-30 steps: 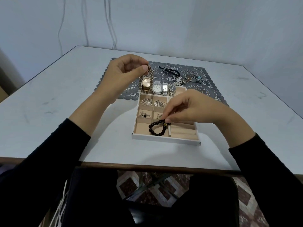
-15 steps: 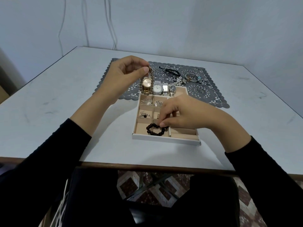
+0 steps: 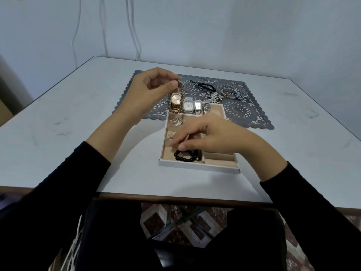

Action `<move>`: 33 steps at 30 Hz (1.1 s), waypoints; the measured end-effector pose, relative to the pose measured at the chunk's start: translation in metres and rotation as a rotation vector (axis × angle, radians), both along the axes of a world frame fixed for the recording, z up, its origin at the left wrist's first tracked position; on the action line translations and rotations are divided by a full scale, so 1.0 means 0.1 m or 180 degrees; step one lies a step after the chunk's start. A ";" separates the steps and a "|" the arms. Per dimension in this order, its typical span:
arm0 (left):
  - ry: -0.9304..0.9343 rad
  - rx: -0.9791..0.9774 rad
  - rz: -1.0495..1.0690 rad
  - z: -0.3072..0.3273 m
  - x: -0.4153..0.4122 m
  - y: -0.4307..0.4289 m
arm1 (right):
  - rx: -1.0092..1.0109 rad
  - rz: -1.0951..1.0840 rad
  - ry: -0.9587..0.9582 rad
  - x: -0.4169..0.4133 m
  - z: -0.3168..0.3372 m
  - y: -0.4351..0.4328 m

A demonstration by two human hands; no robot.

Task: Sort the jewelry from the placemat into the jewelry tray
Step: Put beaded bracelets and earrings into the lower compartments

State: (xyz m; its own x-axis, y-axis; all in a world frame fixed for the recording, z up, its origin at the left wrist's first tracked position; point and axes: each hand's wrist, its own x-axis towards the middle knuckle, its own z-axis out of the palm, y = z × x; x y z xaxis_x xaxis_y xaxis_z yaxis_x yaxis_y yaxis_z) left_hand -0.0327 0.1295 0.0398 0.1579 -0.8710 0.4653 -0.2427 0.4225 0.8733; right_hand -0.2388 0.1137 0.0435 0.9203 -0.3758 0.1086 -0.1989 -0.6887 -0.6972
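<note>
The white jewelry tray (image 3: 199, 167) with beige lining sits at the near edge of the grey lace placemat (image 3: 246, 112). My left hand (image 3: 148, 94) pinches a brown bead bracelet (image 3: 181, 90), which hangs above the tray's back row in front of a gold watch (image 3: 176, 100). My right hand (image 3: 213, 136) is low over the tray. Its thumb and fingertips are on a black bead bracelet (image 3: 187, 156) that lies flat in the near-left compartment. On the mat lie a black cord bracelet (image 3: 203, 86), a white bead piece (image 3: 214, 96) and bangles (image 3: 230, 92).
The back row also holds a silver watch (image 3: 188, 106), a rectangular watch (image 3: 197, 105) and a small watch (image 3: 206, 107). Silver fan earrings (image 3: 174, 121) and small earrings (image 3: 170, 136) fill left compartments. The white table (image 3: 78, 133) ends close to my body. Cables hang on the wall behind.
My right hand has lowered the black bead bracelet from above the tray into the near-left compartment and shifted left. My left hand has stayed almost still with the brown bracelet.
</note>
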 end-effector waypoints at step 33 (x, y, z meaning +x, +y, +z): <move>0.0086 0.0068 0.0100 0.01 0.02 0.01 | -0.0432 -0.0490 0.0315 -0.21 -0.01 -0.13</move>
State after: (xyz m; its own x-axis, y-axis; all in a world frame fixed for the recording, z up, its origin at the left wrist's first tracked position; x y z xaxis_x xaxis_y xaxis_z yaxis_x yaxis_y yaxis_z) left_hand -0.0311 0.1307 0.0407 0.1974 -0.8750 0.4420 -0.2318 0.3964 0.8883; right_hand -0.2594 0.1002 0.0430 0.8619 -0.5007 0.0799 -0.3718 -0.7312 -0.5720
